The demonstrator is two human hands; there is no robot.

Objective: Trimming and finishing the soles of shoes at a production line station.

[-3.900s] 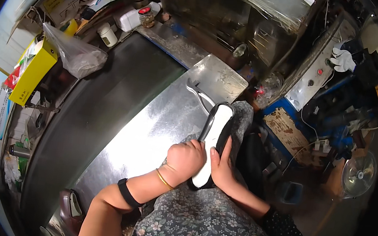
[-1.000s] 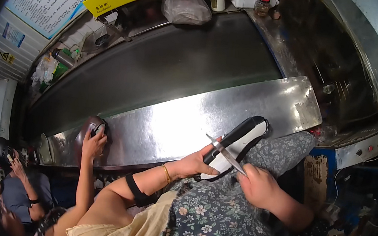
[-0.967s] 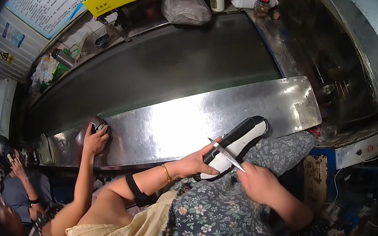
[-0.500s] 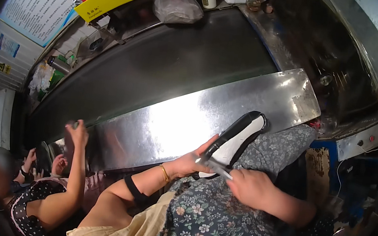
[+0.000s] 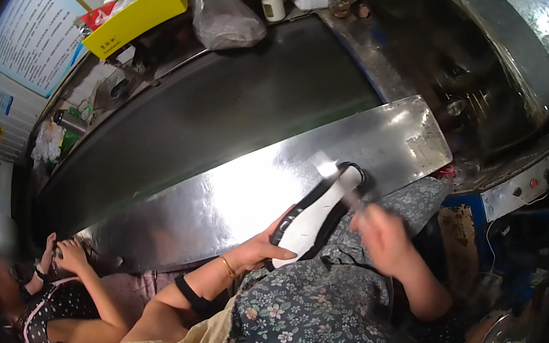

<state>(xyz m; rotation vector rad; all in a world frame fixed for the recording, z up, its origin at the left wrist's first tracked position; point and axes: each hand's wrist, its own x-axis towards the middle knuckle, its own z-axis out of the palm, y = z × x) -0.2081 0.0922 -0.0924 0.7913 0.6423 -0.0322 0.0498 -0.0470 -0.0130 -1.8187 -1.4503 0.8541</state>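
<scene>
The right hand (image 5: 379,236) is smeared by motion, so its grip cannot be told; a thin tool (image 5: 336,179) seems to reach from it up over the sole (image 5: 315,219), but its kind is unclear. The lower end of the sole is hidden behind the left hand (image 5: 263,251) and the floral cloth (image 5: 312,313) on the lap. A second person (image 5: 62,282) at lower left is cut off by the rim and blurred. A shiny steel sheet (image 5: 244,195) slopes across the middle, with a dark trough (image 5: 220,110) behind it. Above stand a yellow box (image 5: 136,17), a plastic bag (image 5: 225,18), jars (image 5: 272,3) and a wall poster (image 5: 31,32). The left hand clasps the sole's lower part, thumb across its white face, holding it tilted against the sheet's near edge
</scene>
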